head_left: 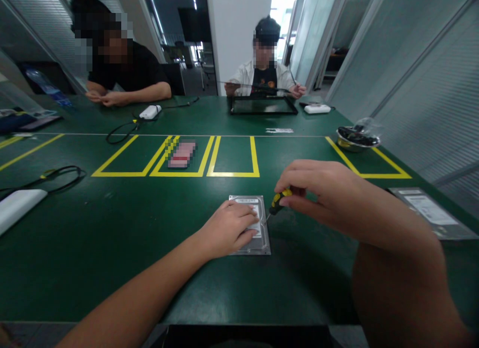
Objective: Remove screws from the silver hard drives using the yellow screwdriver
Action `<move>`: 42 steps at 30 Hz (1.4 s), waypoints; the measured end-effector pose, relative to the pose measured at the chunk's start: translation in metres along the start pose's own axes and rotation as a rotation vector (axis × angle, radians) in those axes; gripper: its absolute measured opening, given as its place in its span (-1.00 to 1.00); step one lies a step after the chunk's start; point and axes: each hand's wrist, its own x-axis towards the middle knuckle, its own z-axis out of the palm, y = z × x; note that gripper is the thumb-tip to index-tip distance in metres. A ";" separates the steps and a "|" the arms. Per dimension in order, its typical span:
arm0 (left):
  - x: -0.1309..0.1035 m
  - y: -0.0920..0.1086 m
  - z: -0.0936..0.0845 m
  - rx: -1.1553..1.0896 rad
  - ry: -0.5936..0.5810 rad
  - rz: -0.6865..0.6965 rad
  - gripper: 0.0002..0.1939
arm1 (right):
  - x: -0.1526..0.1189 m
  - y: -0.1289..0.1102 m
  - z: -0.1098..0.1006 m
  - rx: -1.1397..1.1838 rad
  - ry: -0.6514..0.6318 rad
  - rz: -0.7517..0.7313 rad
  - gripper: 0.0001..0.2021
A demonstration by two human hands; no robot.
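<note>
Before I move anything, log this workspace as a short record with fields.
Surface: green table with yellow tape outlines
Left hand: resting on a hard drive
Right hand: holding a black-and-yellow screwdriver
Screwdriver tip: at the drive's right side
Far right: a second drive
Beyond it: a metal bowl holding dark items
Across the table: two people, one at left, one near centre

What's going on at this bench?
The left hand lies flat on a hard drive, while the right hand holds a black-and-yellow screwdriver slanted, its tip at the drive's right side. Whether the tip sits in a screw is too small to tell. A second drive lies off to the right. Across the table, a person in a light jacket holds something thin above a black frame.
</note>
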 end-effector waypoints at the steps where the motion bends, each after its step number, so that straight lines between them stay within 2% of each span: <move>1: 0.000 0.000 0.000 -0.001 0.003 0.001 -0.72 | 0.000 0.000 0.000 0.002 -0.006 0.004 -0.88; 9: 0.000 0.000 0.000 -0.007 -0.005 -0.004 -0.72 | 0.001 -0.004 -0.001 -0.001 -0.007 0.010 -0.80; 18: 0.000 -0.001 0.001 -0.013 -0.004 0.001 -0.72 | 0.001 0.002 0.003 -0.043 0.060 0.071 -0.93; 33: 0.000 -0.001 0.001 -0.009 -0.003 0.000 -0.72 | 0.002 0.000 -0.001 -0.049 0.034 0.019 -0.88; 42: 0.000 -0.001 0.001 -0.009 -0.002 0.005 -0.72 | 0.002 0.000 0.001 -0.041 0.064 0.093 -0.90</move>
